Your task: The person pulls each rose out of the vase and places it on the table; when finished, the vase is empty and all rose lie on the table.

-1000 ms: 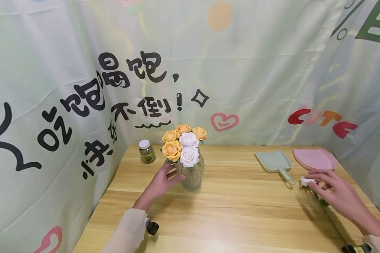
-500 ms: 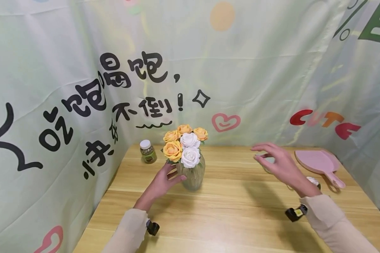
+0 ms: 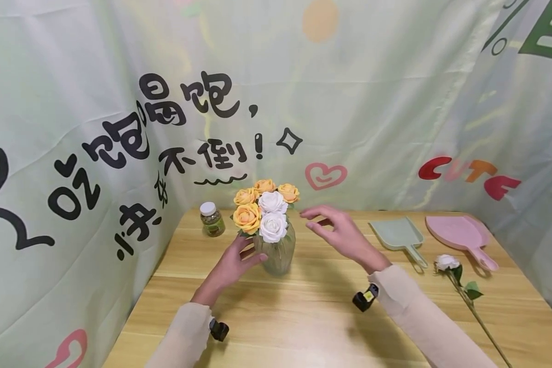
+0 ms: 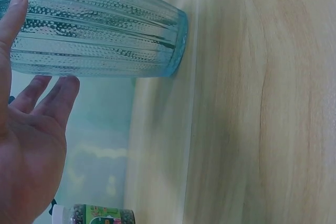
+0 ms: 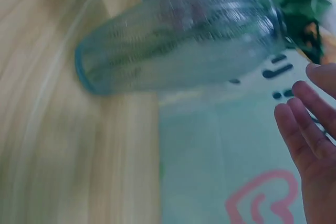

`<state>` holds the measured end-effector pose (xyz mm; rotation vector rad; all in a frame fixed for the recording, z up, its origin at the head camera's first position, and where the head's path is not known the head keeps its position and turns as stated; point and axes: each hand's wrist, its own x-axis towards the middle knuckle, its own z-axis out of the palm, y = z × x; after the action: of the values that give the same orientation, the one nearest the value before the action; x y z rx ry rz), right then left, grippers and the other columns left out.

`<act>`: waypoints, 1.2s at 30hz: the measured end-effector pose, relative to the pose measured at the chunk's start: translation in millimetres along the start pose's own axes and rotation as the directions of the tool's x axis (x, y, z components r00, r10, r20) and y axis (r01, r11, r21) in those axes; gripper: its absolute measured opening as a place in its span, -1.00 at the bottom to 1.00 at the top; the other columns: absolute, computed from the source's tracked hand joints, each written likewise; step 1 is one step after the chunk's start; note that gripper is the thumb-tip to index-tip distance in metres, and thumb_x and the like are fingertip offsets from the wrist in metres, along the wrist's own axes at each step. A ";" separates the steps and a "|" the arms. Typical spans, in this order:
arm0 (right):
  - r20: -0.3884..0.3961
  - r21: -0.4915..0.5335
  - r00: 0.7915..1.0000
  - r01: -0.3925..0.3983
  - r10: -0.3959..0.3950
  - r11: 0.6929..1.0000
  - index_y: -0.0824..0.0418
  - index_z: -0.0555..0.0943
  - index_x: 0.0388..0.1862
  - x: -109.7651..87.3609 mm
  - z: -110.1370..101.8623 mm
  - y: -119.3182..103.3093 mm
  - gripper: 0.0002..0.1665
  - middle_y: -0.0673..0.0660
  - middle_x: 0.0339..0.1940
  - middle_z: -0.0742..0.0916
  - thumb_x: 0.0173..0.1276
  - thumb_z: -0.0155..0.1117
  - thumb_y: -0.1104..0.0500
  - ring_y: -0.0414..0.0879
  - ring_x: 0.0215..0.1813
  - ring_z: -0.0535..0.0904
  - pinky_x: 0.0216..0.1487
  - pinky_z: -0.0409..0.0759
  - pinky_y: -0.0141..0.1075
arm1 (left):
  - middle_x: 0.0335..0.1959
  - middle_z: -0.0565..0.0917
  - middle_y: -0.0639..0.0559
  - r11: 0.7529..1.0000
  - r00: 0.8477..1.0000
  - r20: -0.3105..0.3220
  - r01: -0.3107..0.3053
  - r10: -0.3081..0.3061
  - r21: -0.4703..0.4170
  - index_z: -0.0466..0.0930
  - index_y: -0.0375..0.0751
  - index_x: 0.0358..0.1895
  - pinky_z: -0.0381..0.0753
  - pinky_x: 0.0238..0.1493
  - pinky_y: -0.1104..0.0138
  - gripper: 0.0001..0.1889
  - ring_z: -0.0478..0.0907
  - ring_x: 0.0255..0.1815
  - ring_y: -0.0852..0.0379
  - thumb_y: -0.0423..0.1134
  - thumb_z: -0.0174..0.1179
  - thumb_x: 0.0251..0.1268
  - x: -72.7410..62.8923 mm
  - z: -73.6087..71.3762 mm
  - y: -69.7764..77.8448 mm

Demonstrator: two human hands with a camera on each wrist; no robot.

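A ribbed clear glass vase (image 3: 277, 255) stands upright, holding several orange roses (image 3: 247, 218) and white roses (image 3: 273, 227). My left hand (image 3: 232, 263) holds the vase's left side, its thumb in front and the other fingers toward the back. In the left wrist view, those fingertips are right at the edge of the glass (image 4: 105, 30). My right hand (image 3: 342, 232) hovers right of the vase with nothing in it, fingers loosely bent. Its fingertips are near the vase mouth in the right wrist view. A single long-stemmed white rose (image 3: 447, 262) lies on the wooden table's right side.
A small jar with a white lid (image 3: 212, 220) stands behind the left hand. At the back right lie a pale green dustpan (image 3: 397, 233) and a pink dustpan (image 3: 457, 231). Printed cloth (image 3: 372, 128) hangs around the table (image 3: 303, 317).
My right hand has let go of the white rose at the right and swung left to beside the vase. The rose stays on the table. My left hand has kept its place.
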<state>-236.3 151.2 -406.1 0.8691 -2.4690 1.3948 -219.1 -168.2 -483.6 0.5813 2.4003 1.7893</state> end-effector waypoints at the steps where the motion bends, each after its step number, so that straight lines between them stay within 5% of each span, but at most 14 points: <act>1: 0.009 0.020 1.000 -0.003 0.003 1.000 0.14 0.77 0.22 3.0 5.6 -1.6 -0.74 0.13 0.33 0.78 0.65 0.35 0.17 0.08 0.31 0.73 0.26 0.82 -0.03 | 0.76 0.22 -0.03 1.000 1.000 -0.002 0.004 -0.004 -0.002 0.07 0.11 0.78 0.46 0.66 -0.15 -0.08 0.28 0.72 -0.25 -0.23 0.42 0.52 -0.1 -0.4 0.3; 13: 0.107 0.121 0.994 -0.048 0.035 0.991 0.23 0.74 0.21 26.6 31.1 -20.4 -0.75 0.18 0.28 0.78 0.67 0.27 0.27 0.13 0.36 0.70 0.44 0.72 0.10 | 0.79 0.13 0.01 1.000 1.000 -0.009 0.015 -0.016 -0.016 0.02 0.24 0.79 0.44 0.66 -0.19 -0.05 0.24 0.74 -0.28 -0.20 0.42 0.53 -0.7 -1.5 3.5; 18: 0.050 0.112 0.999 -0.019 0.014 0.994 0.28 0.76 0.09 29.1 32.9 -22.6 -0.80 0.22 0.13 0.79 0.66 0.23 0.33 0.11 0.21 0.73 0.33 0.77 0.12 | 0.80 0.12 0.00 1.000 1.000 -0.006 0.005 -0.005 -0.016 0.01 0.21 0.79 0.45 0.66 -0.18 -0.05 0.24 0.74 -0.27 -0.21 0.42 0.54 -0.4 -1.1 3.9; 23: -0.055 0.141 0.998 -0.012 0.020 0.990 0.33 0.75 0.10 33.8 28.9 -27.9 -0.79 0.26 0.06 0.82 0.66 0.22 0.35 0.06 0.08 0.75 0.15 0.80 -0.18 | 0.79 0.14 -0.01 1.000 1.000 -0.003 0.005 -0.005 -0.018 0.03 0.16 0.79 0.45 0.66 -0.17 -0.06 0.25 0.73 -0.26 -0.20 0.42 0.54 -0.5 -0.4 3.3; 28: -0.112 0.253 0.993 -0.011 0.040 0.967 0.32 0.70 0.23 41.0 18.2 -41.4 -0.71 0.26 0.27 0.79 0.68 0.14 0.38 0.11 0.15 0.75 0.05 0.73 -0.40 | 0.78 0.14 -0.01 1.000 1.000 0.000 0.006 -0.006 -0.027 0.04 0.14 0.79 0.44 0.67 -0.16 -0.07 0.25 0.73 -0.25 -0.20 0.42 0.54 -0.9 -0.8 3.6; 32: -0.130 0.293 0.990 -0.020 0.061 0.956 0.25 0.61 0.41 43.3 13.2 -48.8 -0.60 0.16 0.50 0.65 0.69 0.16 0.34 0.16 0.32 0.72 0.31 0.80 -0.20 | 0.77 0.15 0.00 1.000 1.000 -0.002 0.007 -0.007 -0.023 0.04 0.15 0.79 0.45 0.66 -0.15 -0.07 0.26 0.73 -0.25 -0.22 0.42 0.54 -0.9 -0.9 3.2; 36: -0.144 0.303 0.987 -0.020 0.066 0.953 0.19 0.54 0.51 42.9 13.7 -50.3 -0.52 0.08 0.59 0.56 0.68 0.17 0.35 0.14 0.33 0.68 0.30 0.82 -0.09 | 0.78 0.16 -0.02 1.000 1.000 -0.006 0.005 -0.005 -0.017 0.04 0.17 0.79 0.46 0.66 -0.15 -0.07 0.27 0.72 -0.26 -0.23 0.41 0.54 -0.7 -0.4 2.3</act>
<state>-241.0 102.9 -359.1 0.7318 -2.2099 1.8133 -218.0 -168.3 -481.4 0.5681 2.3860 1.8093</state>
